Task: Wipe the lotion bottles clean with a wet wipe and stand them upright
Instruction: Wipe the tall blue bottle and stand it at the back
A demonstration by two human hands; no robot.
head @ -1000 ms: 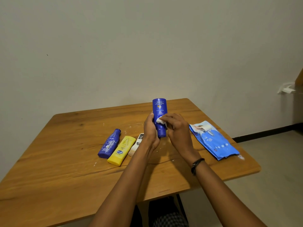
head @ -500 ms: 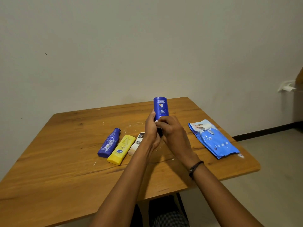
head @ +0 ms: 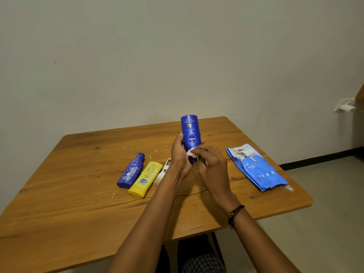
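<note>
Blue lotion bottle point(head: 190, 133) held upside down over the middle of the surface point(head: 78, 194), label inverted, cap end hidden low between the two hands. Nearest, a dark band point(head: 235, 212) round the right wrist. Just beyond, the right hand point(head: 213, 166) curled round a bunched white wet wipe point(head: 191, 153) and pressing it against the lower part of the blue lotion bottle. Opposite, the left hand point(head: 180, 158) wrapped round the same bottle from the left, thumb up along its side. To the left, three more bottles lying flat side by side: yellow bottle point(head: 144, 179), dark blue bottle point(head: 131, 171) touching it on its left, and white bottle point(head: 162, 173) half hidden behind the left forearm. To the right, well apart from the hands, a blue wipes pack point(head: 258, 170) lying flat with its flap lifted. Farther back, faint white smears point(head: 157, 149) on the wood. Beyond the far edge, a plain pale wall point(head: 177, 56).
</note>
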